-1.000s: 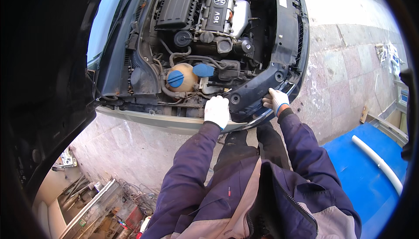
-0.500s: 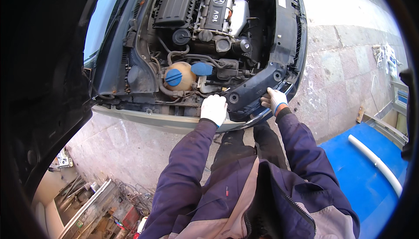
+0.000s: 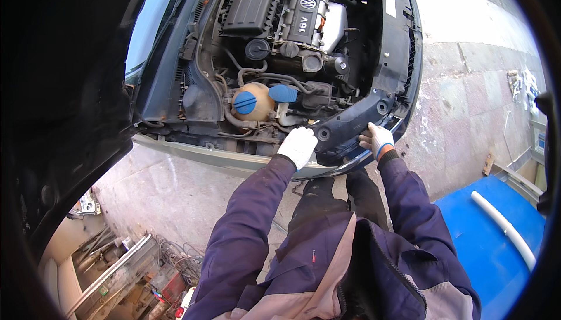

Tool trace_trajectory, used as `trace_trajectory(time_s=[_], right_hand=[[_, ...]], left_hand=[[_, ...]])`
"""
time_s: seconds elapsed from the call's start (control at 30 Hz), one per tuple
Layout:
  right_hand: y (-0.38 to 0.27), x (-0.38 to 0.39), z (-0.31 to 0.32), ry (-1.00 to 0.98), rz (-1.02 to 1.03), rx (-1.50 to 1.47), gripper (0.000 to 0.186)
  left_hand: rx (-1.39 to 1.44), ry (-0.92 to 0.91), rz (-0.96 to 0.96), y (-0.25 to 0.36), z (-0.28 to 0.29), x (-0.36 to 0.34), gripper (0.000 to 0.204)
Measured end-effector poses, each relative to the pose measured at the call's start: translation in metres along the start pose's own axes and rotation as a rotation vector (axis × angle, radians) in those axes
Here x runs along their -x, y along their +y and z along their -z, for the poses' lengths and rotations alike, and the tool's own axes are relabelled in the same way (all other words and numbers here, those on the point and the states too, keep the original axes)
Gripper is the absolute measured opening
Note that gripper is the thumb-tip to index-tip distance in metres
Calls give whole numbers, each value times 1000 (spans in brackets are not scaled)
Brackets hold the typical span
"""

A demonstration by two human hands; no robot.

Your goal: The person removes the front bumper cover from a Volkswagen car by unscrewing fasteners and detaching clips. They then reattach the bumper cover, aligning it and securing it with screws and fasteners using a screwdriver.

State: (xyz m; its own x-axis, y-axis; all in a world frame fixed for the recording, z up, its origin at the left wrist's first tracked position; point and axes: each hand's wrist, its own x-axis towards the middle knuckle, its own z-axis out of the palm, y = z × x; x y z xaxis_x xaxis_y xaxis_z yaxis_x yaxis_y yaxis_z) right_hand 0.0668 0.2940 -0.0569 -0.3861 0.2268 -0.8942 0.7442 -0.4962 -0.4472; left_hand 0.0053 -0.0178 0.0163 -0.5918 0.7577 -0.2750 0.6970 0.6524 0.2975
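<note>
My left hand (image 3: 299, 146), in a white work glove, is closed at the car's front corner, where the light-coloured fender (image 3: 234, 160) meets the black front panel (image 3: 346, 122). Its fingertips point down and what they grip is hidden. My right hand (image 3: 378, 139), gloved too with a blue cuff edge, has its fingers curled at the outer edge of that panel, beside the dark glossy headlight area (image 3: 346, 151). Whatever it pinches cannot be made out. Just beyond my left hand sit the round coolant tank with its blue cap (image 3: 245, 102) and a blue washer-fluid cap (image 3: 283, 93).
The engine cover (image 3: 304, 13) and black air filter box (image 3: 251, 4) fill the far bay. The dark raised hood (image 3: 64, 86) borders the left. Scrap and tools lie in a crate (image 3: 123, 279) at lower left; a white pipe (image 3: 504, 226) rests on a blue sheet (image 3: 467, 232) at right.
The whole view has shifted slightly, so the car appears further right and lower. Both hands stay at the same front corner; my left hand is turned a little more to the right.
</note>
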Motion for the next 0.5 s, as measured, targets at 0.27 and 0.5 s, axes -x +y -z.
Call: trace_trajectory(time_s=[0.27,0.5], right_hand=[[2,-2,2,2,-3,12,38],[3,-3,3,-15,2,33,46]], left_hand=[[31,68,290,22,-9,3,9],[-12,18,155,18,-3,3,7]])
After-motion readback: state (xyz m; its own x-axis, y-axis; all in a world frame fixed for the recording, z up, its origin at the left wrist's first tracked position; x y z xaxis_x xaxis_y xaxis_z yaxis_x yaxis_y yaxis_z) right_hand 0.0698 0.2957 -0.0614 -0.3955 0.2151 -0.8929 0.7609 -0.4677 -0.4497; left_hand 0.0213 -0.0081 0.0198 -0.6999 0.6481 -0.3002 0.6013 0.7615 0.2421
